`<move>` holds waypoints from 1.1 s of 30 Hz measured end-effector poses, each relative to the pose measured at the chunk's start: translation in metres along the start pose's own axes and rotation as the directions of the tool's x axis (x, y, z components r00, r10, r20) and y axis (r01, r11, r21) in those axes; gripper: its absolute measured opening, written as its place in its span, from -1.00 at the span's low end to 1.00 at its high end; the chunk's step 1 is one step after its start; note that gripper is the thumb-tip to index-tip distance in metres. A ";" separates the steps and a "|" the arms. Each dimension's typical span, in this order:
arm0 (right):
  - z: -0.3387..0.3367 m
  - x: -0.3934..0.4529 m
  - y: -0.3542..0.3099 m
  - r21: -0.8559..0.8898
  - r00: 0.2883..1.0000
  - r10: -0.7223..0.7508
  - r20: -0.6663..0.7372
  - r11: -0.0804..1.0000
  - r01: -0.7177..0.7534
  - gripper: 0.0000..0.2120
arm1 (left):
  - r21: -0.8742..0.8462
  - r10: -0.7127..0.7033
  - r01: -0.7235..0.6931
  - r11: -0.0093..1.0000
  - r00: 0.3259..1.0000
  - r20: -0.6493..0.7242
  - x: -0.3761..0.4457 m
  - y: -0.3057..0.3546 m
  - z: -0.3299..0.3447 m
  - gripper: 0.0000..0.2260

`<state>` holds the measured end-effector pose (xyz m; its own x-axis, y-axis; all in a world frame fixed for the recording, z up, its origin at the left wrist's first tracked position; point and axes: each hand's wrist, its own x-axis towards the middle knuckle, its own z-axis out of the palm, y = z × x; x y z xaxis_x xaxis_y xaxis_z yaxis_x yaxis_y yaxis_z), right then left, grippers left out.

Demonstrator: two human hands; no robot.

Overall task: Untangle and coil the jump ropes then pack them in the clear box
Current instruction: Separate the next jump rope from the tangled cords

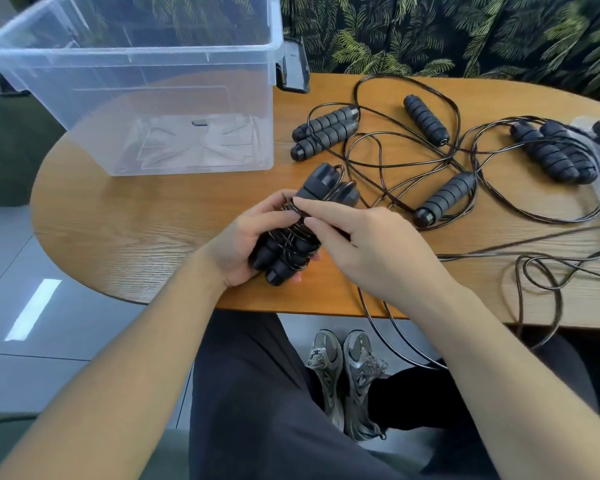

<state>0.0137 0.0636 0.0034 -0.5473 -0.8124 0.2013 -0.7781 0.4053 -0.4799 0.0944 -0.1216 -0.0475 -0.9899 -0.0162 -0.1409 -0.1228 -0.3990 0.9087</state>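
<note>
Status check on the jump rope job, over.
Left hand grips handle pair; right hand pinches cord around it. Clear box holds no ropes. Loose ropes tangled alongside.

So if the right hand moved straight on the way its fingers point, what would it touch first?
Probably the left hand, since the right hand points left across the wrapped jump rope handles both hold; depth is unclear.

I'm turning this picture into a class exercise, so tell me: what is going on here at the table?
A seated person is winding a thin dark cord around a pair of black foam jump-rope handles. The left hand grips the bundle while the right hand pinches the cord against it. The clear plastic storage box on the oval wooden table holds no ropes yet. Other black-handled ropes lie loose and tangled to the right.
</note>
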 end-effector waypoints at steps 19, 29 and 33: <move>0.000 -0.031 0.053 0.304 0.976 0.170 0.138 0.930 -0.205 -0.80 | -0.036 0.067 -0.064 0.997 0.993 0.093 0.003 -0.003 -0.006 -0.29; -0.016 -0.011 0.069 0.188 0.886 0.449 0.114 0.866 -0.463 -0.30 | 0.134 0.012 -0.016 0.991 0.999 0.031 0.006 0.001 0.000 -0.57; -0.021 -0.007 0.068 0.253 0.884 0.454 0.112 0.847 -0.467 -0.37 | 0.111 0.016 -0.024 0.994 0.997 0.078 0.002 0.005 0.001 -0.78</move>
<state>-0.0412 0.1058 -0.0126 -0.8026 -0.5810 -0.1354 -0.3258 0.6170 -0.7164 0.0913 -0.1225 -0.0423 -0.9942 0.0490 -0.0955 -0.1058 -0.2946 0.9498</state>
